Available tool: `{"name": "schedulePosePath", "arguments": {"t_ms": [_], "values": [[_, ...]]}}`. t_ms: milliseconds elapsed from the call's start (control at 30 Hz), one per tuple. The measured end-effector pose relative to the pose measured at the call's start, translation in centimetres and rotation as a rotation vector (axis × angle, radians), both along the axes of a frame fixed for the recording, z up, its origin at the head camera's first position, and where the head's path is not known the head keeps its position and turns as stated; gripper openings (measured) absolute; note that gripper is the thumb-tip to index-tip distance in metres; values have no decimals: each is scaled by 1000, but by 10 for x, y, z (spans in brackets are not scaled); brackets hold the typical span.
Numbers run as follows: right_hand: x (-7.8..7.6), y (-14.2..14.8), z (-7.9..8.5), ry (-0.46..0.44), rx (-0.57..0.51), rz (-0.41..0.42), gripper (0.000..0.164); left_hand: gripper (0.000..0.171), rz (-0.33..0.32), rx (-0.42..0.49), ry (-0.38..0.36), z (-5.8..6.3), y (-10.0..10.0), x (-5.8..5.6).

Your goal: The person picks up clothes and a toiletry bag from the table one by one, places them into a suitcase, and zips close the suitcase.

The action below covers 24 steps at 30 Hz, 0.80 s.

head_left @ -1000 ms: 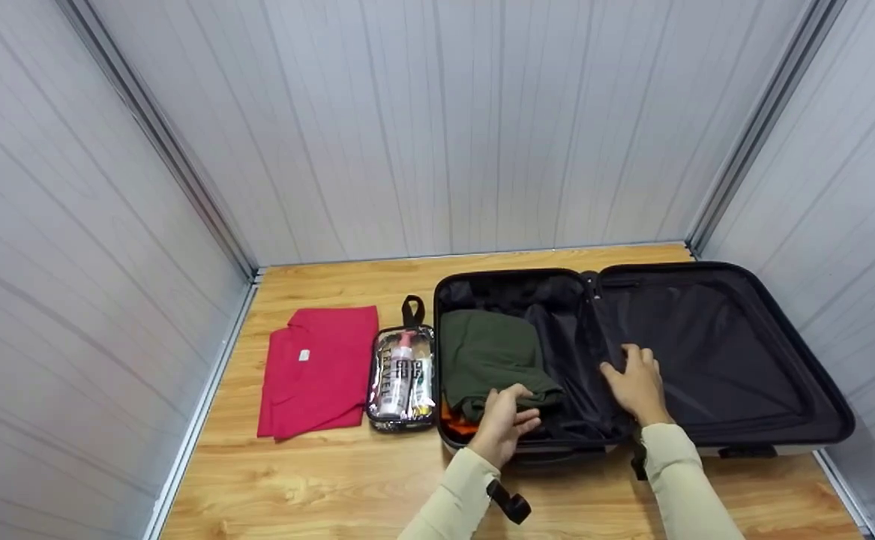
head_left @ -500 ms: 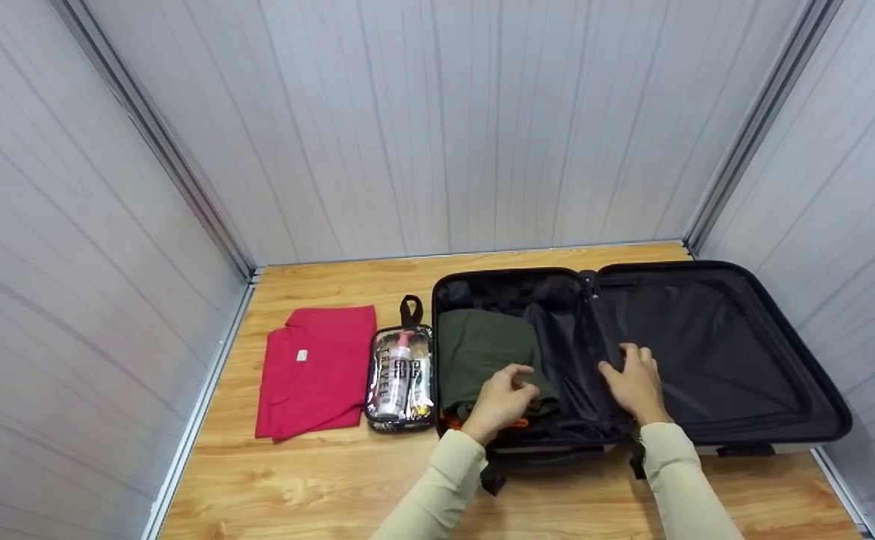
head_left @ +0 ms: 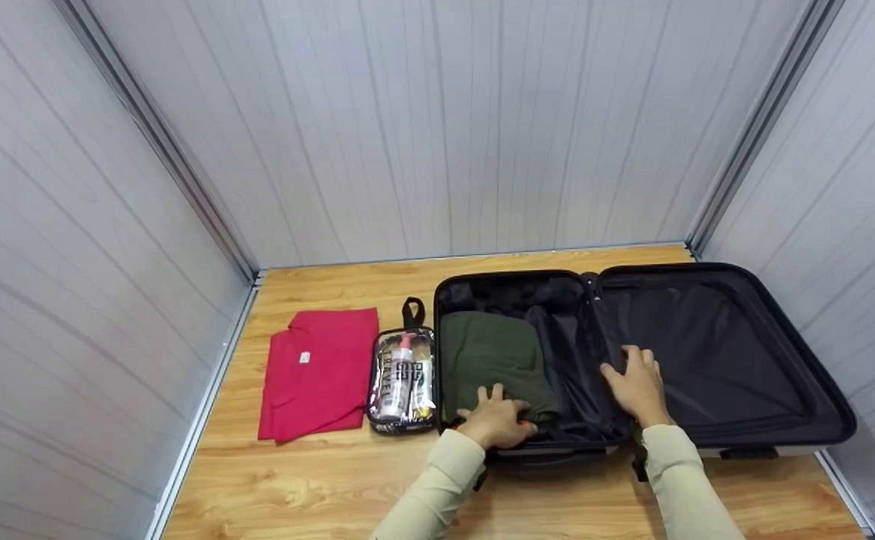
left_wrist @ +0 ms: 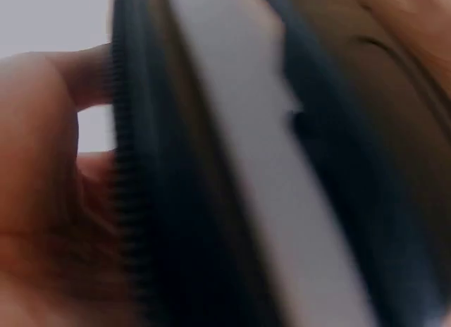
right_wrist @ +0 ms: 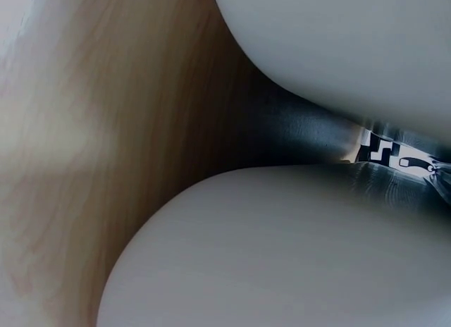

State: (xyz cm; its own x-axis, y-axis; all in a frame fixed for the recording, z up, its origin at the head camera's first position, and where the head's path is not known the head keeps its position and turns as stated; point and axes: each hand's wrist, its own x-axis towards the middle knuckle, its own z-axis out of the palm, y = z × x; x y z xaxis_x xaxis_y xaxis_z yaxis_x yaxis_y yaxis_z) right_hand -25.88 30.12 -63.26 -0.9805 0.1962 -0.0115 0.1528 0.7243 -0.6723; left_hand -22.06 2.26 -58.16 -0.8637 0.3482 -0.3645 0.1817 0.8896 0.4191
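Observation:
A dark green folded garment (head_left: 493, 352) lies in the left half of the open suitcase (head_left: 512, 276), with a bit of orange cloth at its near edge. My left hand (head_left: 493, 420), fingers spread, presses on the near end of the green garment. The left wrist view is blurred; fingers (left_wrist: 35, 144) show beside the suitcase's zipper edge (left_wrist: 130, 200). My right hand (head_left: 638, 386) rests on the black lining flap (head_left: 572, 360) at the suitcase's middle, thumb apart from the fingers. In the right wrist view the two pale shells (right_wrist: 268, 249) curve toward each other.
Left of the suitcase stands a clear toiletry bag (head_left: 403, 379) with bottles inside and a black strap. A folded red shirt (head_left: 325, 375) lies beyond it on the wood floor (head_left: 302, 487). Grey panel walls (head_left: 437, 127) enclose the back and both sides.
My left hand has lifted off the garment's near corner, shifted, and come down flat on its near end, nearer the suitcase rim. The garment's near edge looks tucked in. My right hand stays put.

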Motion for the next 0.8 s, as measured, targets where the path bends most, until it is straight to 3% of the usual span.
{"name": "schedulePosePath", "arguments": {"t_ms": [367,800], "values": [[1,1,1,11,15,3,64,64,-48,-94,-92,-6,2,3],[1,0,1,5,11,6,64,72,-66,-61,-155,-10,-5,5]]}}
